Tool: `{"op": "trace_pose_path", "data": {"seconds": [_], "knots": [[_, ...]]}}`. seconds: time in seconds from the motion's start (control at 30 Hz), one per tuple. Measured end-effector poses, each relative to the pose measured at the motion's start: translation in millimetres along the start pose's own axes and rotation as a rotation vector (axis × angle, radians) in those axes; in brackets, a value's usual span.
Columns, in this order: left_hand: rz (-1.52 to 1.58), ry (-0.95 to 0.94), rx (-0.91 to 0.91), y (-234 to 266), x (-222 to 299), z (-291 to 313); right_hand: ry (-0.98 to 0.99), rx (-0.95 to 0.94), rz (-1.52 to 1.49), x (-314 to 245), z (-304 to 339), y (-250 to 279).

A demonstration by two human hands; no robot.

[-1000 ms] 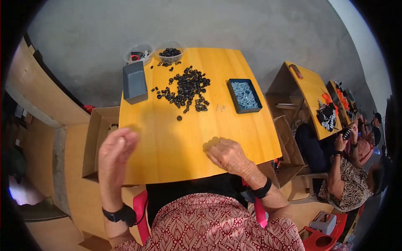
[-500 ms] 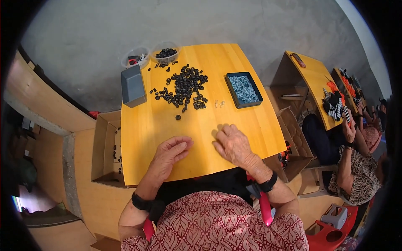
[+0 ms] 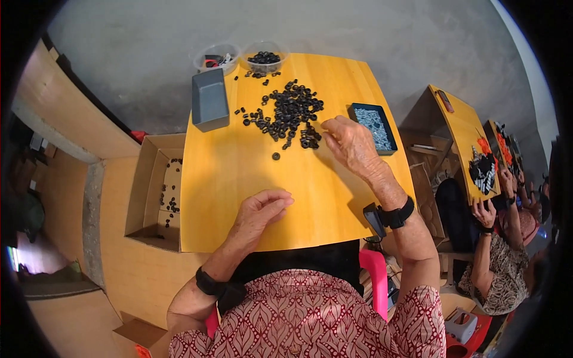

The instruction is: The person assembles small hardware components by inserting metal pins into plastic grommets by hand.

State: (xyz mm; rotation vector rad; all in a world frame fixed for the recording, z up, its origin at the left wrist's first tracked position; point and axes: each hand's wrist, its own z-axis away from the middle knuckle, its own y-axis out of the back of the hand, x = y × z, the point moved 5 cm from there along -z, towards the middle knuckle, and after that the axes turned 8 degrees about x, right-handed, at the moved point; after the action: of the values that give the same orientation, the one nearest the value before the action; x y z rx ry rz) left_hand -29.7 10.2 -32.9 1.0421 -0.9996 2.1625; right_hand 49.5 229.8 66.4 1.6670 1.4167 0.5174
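My left hand (image 3: 262, 215) hovers over the near part of the yellow table, its thumb pressed to curled fingers; whatever they hold, if anything, is hidden. Farther forward, my right hand (image 3: 355, 146) reaches between a spread of small black ring-like parts (image 3: 292, 110) and a dark tray (image 3: 391, 149) of tiny silvery pieces. Its fingers are bent down and drawn together at the tabletop, and their tips are partly hidden. A single black ring (image 3: 276, 156) lies apart from the spread, toward me.
An upright grey bin (image 3: 210, 116) stands at the table's far left. Behind it are a clear tub (image 3: 218, 56) with tools and another tub (image 3: 265, 59) of black parts. An open carton (image 3: 143, 197) sits left of the table. Other people work at tables to the right.
My right hand has moved forward from the near table to beside the black parts, covering the spot where a few small metal pieces lay. My left hand stays closed in nearly the same place.
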Motion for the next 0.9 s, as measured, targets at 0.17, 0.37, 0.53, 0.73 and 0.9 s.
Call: {"op": "trace_pose_path", "data": {"seconds": [0.17, 0.37, 0.53, 0.73, 0.9], "knots": [[0.029, -0.040, -0.029, 1.6, -2.9, -0.6, 0.242, -0.142, -0.097, -61.3, -12.3, -42.6], [0.083, -0.056, -0.037, 2.1, -2.9, -1.8, 0.285, -0.207, -0.070, -66.7, 0.9, -85.2], [0.197, -0.048, 0.119, 9.0, 4.5, -1.8, 0.154, -0.146, -0.310, -72.8, 14.5, -48.5], [0.232, -0.091, 0.166, 8.9, -1.4, -3.2, 0.192, -0.025, -0.465, -106.2, 47.7, -15.4], [0.213, -0.048, 0.111, 4.6, -5.3, -0.9, 0.165, -0.056, -0.471, -105.6, 66.3, -15.3]]}}
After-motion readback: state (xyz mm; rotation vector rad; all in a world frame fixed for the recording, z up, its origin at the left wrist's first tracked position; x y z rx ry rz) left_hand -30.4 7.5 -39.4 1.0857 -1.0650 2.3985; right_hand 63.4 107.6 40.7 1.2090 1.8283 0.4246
